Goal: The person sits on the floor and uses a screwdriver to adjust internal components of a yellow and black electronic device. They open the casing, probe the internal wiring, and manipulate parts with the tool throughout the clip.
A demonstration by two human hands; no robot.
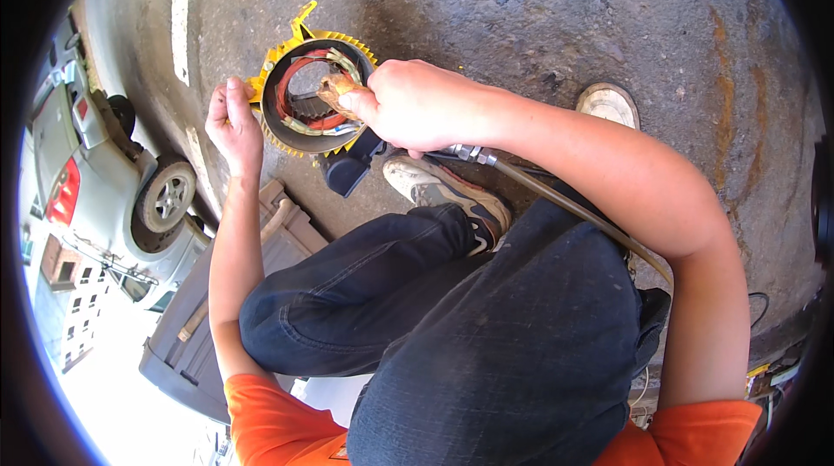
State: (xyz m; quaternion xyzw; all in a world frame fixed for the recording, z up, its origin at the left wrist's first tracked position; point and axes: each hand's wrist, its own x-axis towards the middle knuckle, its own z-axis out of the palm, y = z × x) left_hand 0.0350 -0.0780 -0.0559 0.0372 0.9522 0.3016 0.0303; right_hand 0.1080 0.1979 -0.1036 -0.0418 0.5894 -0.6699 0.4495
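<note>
A round yellow motor housing point(369, 53) with cooling fins lies on the ground, its open end facing up. Inside it runs a ring of reddish-brown copper windings point(291, 75) with pale lacing and wires. On the left, my left hand point(234, 123) pinches the housing's yellow rim. My right hand point(413, 105) is closed over the right side of the opening, around what looks like a worn brown air blow gun point(337, 91). Most of that tool is hidden by my fingers. A hose point(556, 197) with a metal coupling point(473, 153) leads to the underside of this hand.
My shoes point(447, 188) stand close to the housing, which has a black box point(346, 172) on its near side. Left of my legs is a grey plastic case point(200, 327). Beyond it a silver vehicle point(109, 162) is parked. The ground point(521, 23) is stained pavement.
</note>
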